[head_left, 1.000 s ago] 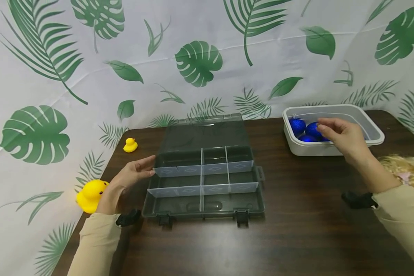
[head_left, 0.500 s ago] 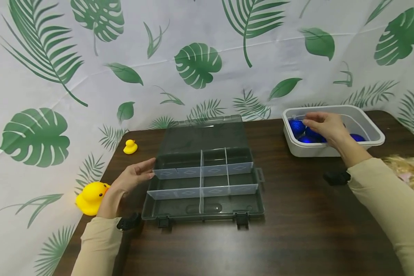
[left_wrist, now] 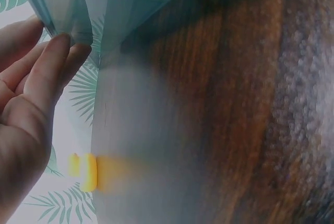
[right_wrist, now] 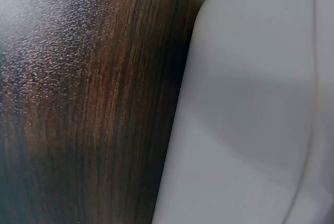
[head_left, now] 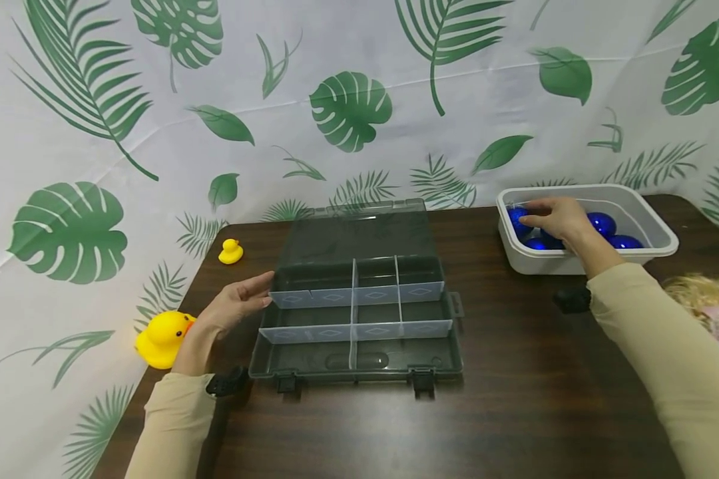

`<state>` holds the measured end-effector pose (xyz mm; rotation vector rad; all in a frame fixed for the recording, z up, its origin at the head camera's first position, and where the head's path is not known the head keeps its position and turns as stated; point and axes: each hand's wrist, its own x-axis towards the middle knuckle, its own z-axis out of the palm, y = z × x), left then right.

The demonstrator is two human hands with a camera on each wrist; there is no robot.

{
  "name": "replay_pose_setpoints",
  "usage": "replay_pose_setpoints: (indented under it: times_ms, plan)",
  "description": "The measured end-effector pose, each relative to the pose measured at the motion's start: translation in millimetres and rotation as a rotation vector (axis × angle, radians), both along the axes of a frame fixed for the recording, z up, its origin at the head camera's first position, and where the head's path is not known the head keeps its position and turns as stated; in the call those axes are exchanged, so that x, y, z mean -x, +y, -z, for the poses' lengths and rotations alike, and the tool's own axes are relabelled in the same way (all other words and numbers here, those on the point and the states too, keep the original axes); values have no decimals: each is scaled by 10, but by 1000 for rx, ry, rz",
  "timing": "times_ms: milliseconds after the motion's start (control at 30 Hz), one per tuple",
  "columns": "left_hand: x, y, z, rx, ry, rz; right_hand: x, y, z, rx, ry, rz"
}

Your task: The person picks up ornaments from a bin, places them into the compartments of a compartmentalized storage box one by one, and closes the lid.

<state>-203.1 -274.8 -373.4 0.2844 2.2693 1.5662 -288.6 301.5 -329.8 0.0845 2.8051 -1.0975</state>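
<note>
A translucent dark-grey organizer box (head_left: 368,350) lies on the table with its lid raised at the back. Pale dividers split its inside into several compartments. My left hand (head_left: 230,307) touches the box's left side, thumb and fingers against the wall, also in the left wrist view. On the right, my right hand (head_left: 563,223) is inside a white plastic bin (head_left: 545,265). Its thumb and fingertips are at a blue Christmas ball (head_left: 516,219) with a metal cap. Whether they grip it is unclear, as the hand covers part of it. Several more blue balls (head_left: 602,223) lie in the bin.
A big yellow rubber duck (head_left: 160,340) sits beside my left forearm, and a small rubber duck (head_left: 230,252) stands farther back. A blond doll (head_left: 710,306) lies at the right edge by my right sleeve. A leaf-print cloth (head_left: 347,173) hangs behind the dark wood table (head_left: 503,412).
My right hand has moved left and down within the bin, onto the leftmost blue ball, uncovering the balls on the right. The left hand stays at the box's side.
</note>
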Motion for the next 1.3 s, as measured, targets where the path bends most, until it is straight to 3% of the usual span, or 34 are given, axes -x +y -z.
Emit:
replay_pose_setpoints:
  times_ms: [400, 600, 967, 1300]
  plan:
    - [42, 13, 25, -18, -14, -5, 95, 53, 56, -71, 15, -63]
    - [25, 11, 28, -15, -19, -18, 124, 32, 96, -35, 62, -64]
    - [6, 10, 37, -25, -23, -15, 80, 34, 126, 48, 64, -61]
    - [15, 9, 6, -13, -34, -33, -24, 19, -17, 116, 94, -7]
